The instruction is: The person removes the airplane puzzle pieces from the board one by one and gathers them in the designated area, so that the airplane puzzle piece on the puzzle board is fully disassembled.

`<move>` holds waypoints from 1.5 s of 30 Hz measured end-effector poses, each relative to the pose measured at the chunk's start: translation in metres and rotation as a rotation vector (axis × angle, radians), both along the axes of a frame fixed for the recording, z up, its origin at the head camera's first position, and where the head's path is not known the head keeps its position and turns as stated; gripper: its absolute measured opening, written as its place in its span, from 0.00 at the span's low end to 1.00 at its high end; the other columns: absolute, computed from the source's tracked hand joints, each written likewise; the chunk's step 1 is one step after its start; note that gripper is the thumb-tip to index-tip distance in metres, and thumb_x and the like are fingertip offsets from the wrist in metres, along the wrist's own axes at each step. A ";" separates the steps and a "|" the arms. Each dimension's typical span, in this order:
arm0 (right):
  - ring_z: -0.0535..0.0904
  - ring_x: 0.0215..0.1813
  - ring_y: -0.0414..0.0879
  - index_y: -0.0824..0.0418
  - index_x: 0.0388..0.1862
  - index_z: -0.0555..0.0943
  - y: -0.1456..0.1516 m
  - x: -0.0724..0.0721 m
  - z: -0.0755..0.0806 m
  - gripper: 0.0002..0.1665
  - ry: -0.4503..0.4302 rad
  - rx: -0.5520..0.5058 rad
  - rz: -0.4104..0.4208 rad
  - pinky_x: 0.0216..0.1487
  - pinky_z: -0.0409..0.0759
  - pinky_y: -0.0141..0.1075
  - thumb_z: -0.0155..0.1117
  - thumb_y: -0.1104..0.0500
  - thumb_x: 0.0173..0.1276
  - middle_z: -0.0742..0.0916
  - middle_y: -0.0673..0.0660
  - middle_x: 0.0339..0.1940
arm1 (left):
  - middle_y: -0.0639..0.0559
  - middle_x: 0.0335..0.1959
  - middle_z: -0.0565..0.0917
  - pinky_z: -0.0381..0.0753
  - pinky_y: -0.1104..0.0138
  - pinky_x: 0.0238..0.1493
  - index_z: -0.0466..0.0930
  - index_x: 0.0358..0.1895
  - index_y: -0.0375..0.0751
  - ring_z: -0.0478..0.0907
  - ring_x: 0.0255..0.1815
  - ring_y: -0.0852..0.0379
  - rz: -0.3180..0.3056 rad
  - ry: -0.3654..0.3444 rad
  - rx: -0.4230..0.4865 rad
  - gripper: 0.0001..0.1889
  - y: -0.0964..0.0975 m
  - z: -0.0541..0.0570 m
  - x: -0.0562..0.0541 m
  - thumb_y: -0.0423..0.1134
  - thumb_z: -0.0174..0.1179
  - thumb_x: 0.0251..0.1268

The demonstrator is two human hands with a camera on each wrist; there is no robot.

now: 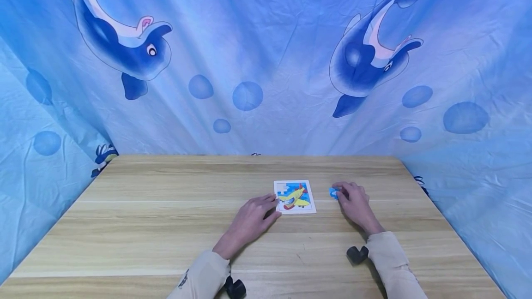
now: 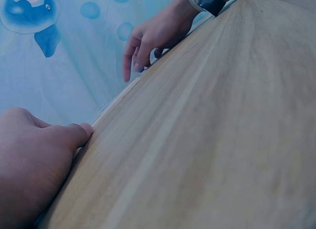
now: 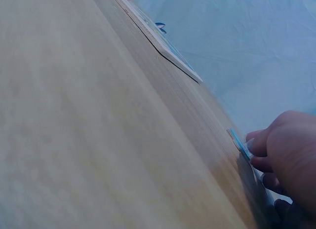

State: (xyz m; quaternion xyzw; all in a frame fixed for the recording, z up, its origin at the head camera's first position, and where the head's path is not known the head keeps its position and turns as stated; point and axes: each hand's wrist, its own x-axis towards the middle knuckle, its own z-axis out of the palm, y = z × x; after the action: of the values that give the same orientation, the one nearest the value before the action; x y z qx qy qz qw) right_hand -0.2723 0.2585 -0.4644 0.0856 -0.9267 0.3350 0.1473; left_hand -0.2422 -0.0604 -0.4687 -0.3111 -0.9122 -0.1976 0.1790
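A square jigsaw puzzle (image 1: pixel 312 204) with a white border and a yellow airplane on blue lies flat on the wooden table. Its upper left part shows a pale gap. My left hand (image 1: pixel 254 218) rests at the puzzle's lower left, thumb stretched to the corner and fingers touching the left edge. To the right of the puzzle, my right hand (image 1: pixel 356 204) pinches a small blue puzzle piece (image 1: pixel 334 193) between thumb and fingers. The right wrist view has that piece (image 3: pixel 239 142) tilted close over the tabletop, partly covered by the fingertips.
The light wooden table (image 1: pixel 145 230) stretches around both hands. Behind and beside it hangs a blue curtain (image 1: pixel 287 119) printed with dolphins and bubbles. Black wrist cameras (image 1: pixel 357 255) sit at the cuffs of both beige sleeves.
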 end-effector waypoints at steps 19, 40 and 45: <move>0.76 0.35 0.50 0.72 0.46 0.81 -0.012 -0.004 0.011 0.12 0.194 -0.099 0.075 0.38 0.75 0.39 0.60 0.72 0.64 0.81 0.60 0.31 | 0.49 0.60 0.79 0.74 0.57 0.63 0.81 0.57 0.43 0.74 0.62 0.53 0.007 -0.020 -0.007 0.21 -0.001 -0.001 0.000 0.51 0.57 0.69; 0.70 0.46 0.51 0.61 0.49 0.82 -0.085 -0.008 0.015 0.12 0.043 0.011 0.149 0.46 0.68 0.45 0.61 0.61 0.67 0.80 0.54 0.39 | 0.49 0.60 0.79 0.75 0.57 0.62 0.81 0.57 0.43 0.75 0.62 0.53 0.000 -0.010 -0.005 0.21 -0.002 0.000 0.000 0.51 0.57 0.69; 0.71 0.47 0.50 0.58 0.50 0.82 -0.095 -0.012 0.013 0.12 0.023 0.051 0.157 0.48 0.71 0.46 0.61 0.59 0.69 0.80 0.53 0.41 | 0.49 0.60 0.79 0.75 0.58 0.62 0.81 0.57 0.43 0.75 0.62 0.54 -0.001 -0.012 -0.008 0.21 -0.003 0.000 -0.001 0.52 0.56 0.69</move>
State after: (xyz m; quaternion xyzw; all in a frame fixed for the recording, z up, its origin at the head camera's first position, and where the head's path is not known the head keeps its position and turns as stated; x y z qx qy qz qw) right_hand -0.2846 0.1638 -0.4514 0.1657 -0.9236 0.3209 0.1289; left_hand -0.2428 -0.0630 -0.4689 -0.3111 -0.9139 -0.1958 0.1722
